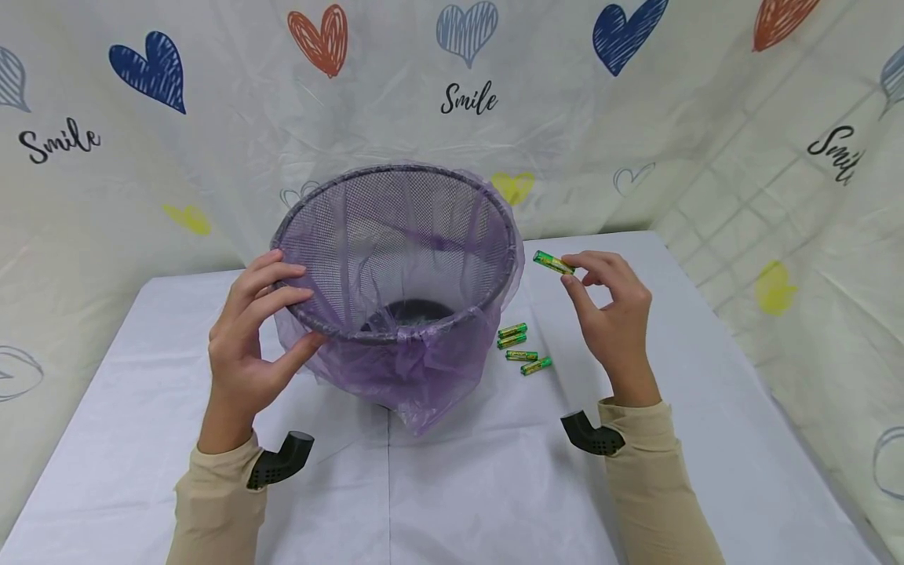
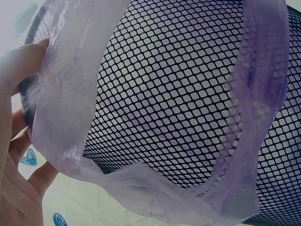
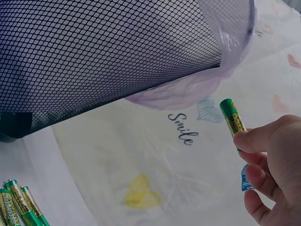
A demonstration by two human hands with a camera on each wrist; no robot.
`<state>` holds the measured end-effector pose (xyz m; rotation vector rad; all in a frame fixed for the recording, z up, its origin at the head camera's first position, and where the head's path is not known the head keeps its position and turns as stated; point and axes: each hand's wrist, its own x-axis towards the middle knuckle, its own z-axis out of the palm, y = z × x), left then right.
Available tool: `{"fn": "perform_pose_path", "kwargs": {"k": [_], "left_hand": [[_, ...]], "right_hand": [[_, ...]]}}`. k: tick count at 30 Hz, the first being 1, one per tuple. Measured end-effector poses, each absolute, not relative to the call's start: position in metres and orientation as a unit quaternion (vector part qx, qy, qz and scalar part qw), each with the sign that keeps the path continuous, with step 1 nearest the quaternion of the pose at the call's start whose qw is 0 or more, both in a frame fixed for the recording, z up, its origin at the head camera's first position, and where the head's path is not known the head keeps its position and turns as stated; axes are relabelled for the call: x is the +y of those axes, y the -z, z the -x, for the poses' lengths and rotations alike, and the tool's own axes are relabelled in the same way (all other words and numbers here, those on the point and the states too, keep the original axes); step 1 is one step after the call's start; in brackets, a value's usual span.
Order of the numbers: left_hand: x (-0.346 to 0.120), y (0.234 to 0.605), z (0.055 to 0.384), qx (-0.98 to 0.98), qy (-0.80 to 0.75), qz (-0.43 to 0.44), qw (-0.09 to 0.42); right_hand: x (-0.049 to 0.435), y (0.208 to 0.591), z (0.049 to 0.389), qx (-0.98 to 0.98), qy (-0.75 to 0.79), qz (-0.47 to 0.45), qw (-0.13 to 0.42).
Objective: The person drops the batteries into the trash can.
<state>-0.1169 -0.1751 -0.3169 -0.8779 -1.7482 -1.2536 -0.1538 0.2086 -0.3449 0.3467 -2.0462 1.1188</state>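
A dark mesh wastebasket (image 1: pixel 452 205) stands on the table, lined with a thin purple plastic bag (image 1: pixel 431 369) folded over its rim. My left hand (image 1: pixel 243 349) grips the rim at the left, its fingers reaching over the edge and the thumb at the front. The left wrist view shows the bag's loose fold (image 2: pixel 66 108) under that hand. To the right of the basket, my right hand (image 1: pixel 616 314) pinches a green and gold AA battery (image 1: pixel 551 262) between thumb and fingers, above the table. Several similar batteries (image 1: pixel 521 355) lie by the basket's right side.
A white cloth covers the table (image 1: pixel 480 486). Behind it hangs a pale sheet (image 1: pixel 395 118) printed with hearts and the word Smile. A black curved device sits on each wrist, one on the left sleeve (image 1: pixel 282 461), the other on the right (image 1: pixel 592 436).
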Motion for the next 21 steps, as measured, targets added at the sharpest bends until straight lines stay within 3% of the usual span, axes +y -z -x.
{"fn": "perform_pose_path", "kwargs": {"k": [21], "left_hand": [[-0.174,0.316,0.116,-0.686,0.5,0.349,0.398]], "right_hand": [[0.2,0.333,0.144,-0.785,-0.446,-0.148,0.404]]}}
